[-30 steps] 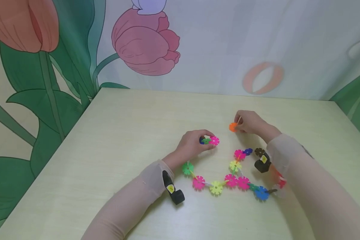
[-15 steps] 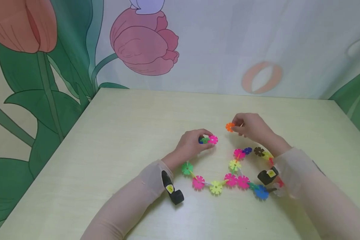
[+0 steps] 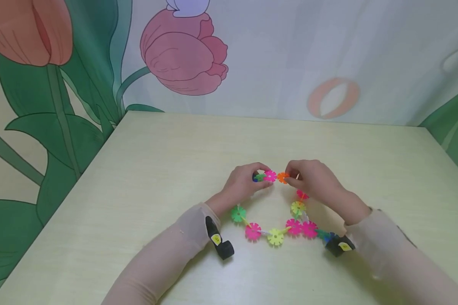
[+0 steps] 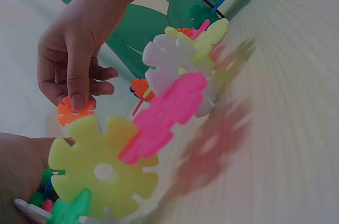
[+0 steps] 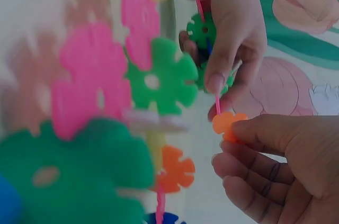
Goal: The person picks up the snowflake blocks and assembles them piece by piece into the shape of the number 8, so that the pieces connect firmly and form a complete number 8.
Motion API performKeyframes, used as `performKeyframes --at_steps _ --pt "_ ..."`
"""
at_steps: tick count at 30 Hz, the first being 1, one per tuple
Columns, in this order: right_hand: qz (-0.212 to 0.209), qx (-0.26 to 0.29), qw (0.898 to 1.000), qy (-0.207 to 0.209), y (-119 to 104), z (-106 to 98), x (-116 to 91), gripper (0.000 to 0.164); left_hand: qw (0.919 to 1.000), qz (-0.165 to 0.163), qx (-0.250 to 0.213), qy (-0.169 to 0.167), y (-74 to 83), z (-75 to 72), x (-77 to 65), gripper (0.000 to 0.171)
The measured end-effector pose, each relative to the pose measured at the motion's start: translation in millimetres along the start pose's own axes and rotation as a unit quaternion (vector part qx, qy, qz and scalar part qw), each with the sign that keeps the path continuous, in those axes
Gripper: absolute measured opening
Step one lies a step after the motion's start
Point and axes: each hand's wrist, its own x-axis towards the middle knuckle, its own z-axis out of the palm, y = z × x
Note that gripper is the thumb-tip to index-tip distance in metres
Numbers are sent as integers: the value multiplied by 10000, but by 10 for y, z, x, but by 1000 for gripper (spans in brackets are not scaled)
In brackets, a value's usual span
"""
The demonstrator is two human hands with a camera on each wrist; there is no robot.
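My left hand (image 3: pixel 238 183) pinches the end of a chain of slotted, flower-shaped plastic discs, around a green disc (image 3: pixel 260 178) and a pink disc (image 3: pixel 269 176). From the right, my right hand (image 3: pixel 316 180) holds an orange disc (image 3: pixel 282 177) between thumb and forefinger. Its edge meets the pink disc, which appears edge-on in the right wrist view as a thin pink strip (image 5: pixel 217 103). The orange disc (image 4: pixel 73 113) also shows under the right fingertips in the left wrist view. From the left hand the chain curves across the table through a yellow disc (image 3: pixel 276 237).
Joined discs, including a second pink disc (image 3: pixel 309 229), continue rightward beneath the right forearm, which hides part of them. The pale wooden table (image 3: pixel 183 144) ends at the back against a wall painted with tulips (image 3: pixel 183 55).
My right hand has moved left and toward me, bringing the orange disc up to the pink disc. The left hand has stayed nearly still. The right forearm now covers the chain's right-hand loop.
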Motion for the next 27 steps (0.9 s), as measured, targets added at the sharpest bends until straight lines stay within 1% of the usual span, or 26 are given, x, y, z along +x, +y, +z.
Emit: performKeyframes --at_steps 4,10,15,18,24,27 --pt "46 -177 9998 -19 -59 61 -27 5 10000 28 -38 -8 -3 3 6 37" --pt "88 -341 9994 72 -82 113 -56 5 10000 44 -52 -5 0 7 2 38" --pt "119 -327 9993 115 -99 150 -68 7 9999 151 6 -35 14 11 -7 36" --pt "121 -293 9992 229 -123 177 -71 8 9999 157 60 -17 33 10 -17 35" --pt "-27 -224 9983 539 -165 212 -67 7 9994 174 291 105 60 6 -33 37" --pt "-73 -114 9982 585 -176 223 -45 6 9993 171 302 128 57 7 -35 38"
